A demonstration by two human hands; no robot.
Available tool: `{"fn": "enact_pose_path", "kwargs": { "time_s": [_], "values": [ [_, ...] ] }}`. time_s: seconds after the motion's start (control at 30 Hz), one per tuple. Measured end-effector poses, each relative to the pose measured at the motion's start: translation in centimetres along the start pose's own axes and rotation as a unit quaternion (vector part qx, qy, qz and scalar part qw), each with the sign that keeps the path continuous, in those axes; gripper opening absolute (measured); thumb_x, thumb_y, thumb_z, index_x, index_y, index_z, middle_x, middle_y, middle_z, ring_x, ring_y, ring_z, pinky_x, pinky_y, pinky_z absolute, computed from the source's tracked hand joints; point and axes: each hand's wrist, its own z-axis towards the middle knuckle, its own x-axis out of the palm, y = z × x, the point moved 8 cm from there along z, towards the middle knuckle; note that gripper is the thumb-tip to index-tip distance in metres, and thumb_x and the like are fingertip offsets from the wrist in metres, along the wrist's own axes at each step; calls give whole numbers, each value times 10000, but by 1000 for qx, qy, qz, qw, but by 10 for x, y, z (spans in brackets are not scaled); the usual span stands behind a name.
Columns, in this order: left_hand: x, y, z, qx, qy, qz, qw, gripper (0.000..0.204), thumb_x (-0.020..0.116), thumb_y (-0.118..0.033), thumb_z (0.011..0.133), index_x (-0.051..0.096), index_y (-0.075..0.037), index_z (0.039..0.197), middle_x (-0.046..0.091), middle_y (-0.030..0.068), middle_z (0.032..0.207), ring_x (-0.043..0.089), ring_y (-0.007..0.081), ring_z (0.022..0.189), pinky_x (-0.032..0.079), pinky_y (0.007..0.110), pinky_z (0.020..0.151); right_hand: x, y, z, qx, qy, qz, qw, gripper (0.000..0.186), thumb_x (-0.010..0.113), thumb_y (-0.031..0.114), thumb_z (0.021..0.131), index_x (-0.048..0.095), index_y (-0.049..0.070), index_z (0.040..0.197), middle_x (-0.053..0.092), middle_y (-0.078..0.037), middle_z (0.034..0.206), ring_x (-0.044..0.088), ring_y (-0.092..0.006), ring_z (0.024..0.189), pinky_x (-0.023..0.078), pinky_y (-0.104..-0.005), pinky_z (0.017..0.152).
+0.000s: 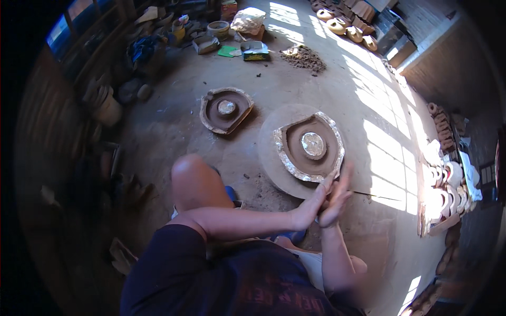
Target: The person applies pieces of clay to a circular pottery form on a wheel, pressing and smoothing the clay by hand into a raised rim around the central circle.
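Note:
My left hand (310,207) and my right hand (336,204) are pressed palm to palm just below the nearer mould, fingers pointing up and away. A dark bit shows between the palms, but what it is cannot be made out. Beyond the fingertips, a round mould (279,154) with a thick, white-crusted rim and one straight side rests on a round grey disc (270,171). Clay lines its inside, around a pale round knob (313,145) in the middle. Farther left on the floor lies a smaller mould (206,117) of similar shape, with its own pale knob (226,107).
A heap of crumbled clay (304,59) lies at the back, near a green-and-yellow box (255,51) and a bucket (218,30). Clay pieces (448,192) are stacked along the right side. Ring-shaped pieces (337,25) stand at the far right. My bent knee (194,176) is left of my hands.

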Motion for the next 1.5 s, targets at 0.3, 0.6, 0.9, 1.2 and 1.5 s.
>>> {"fn": "enact_pose_path", "kwargs": {
  "time_s": [0.3, 0.6, 0.9, 1.2, 1.5],
  "values": [
    [-8, -38, 16, 78, 49, 161, 983, 997, 274, -714, 1106, 8, 7, 1741, 14, 266, 1817, -70, 457, 1677, -5, 561, 1339, 36, 16, -17, 105, -39, 78, 991, 1100, 110, 855, 1034, -44, 36, 1751, -31, -148, 1847, -45, -289, 1700, -40, -501, 1347],
    [-3, -23, 12, 146, 27, 142, 979, 1006, 478, -530, 1074, -28, 46, 1725, -33, 277, 1814, -68, 425, 1684, -16, 545, 1343, 22, 7, -31, 25, -22, 194, 980, 1094, 240, 863, 1035, -30, 96, 1766, -51, -125, 1851, -8, -316, 1699, -10, -468, 1349],
    [-18, -10, 25, 40, 35, 37, 998, 995, 185, -670, 1090, -99, 51, 1713, -56, 268, 1815, -51, 378, 1685, 0, 506, 1345, 37, 28, -35, 11, -34, 221, 975, 977, 121, 757, 1095, -52, 58, 1755, -44, -117, 1853, -36, -256, 1700, -15, -416, 1349],
    [-6, -33, 23, 42, 40, 91, 994, 1139, 1, -863, 994, -156, 0, 1720, -83, 236, 1823, -31, 344, 1690, -7, 511, 1340, 31, 2, -40, 131, -61, 326, 934, 896, 166, 713, 1128, -48, 124, 1767, -46, -111, 1852, 27, -241, 1698, 84, -428, 1354],
    [8, -55, 7, 165, 103, 206, 959, 1147, 142, -853, 1031, -31, 41, 1728, -83, 323, 1796, -124, 447, 1670, -15, 556, 1334, 24, 16, -12, 170, -88, 389, 901, 814, 149, 627, 1167, -30, 109, 1769, -12, -56, 1856, 44, -238, 1693, 50, -420, 1350]
  ]
}}
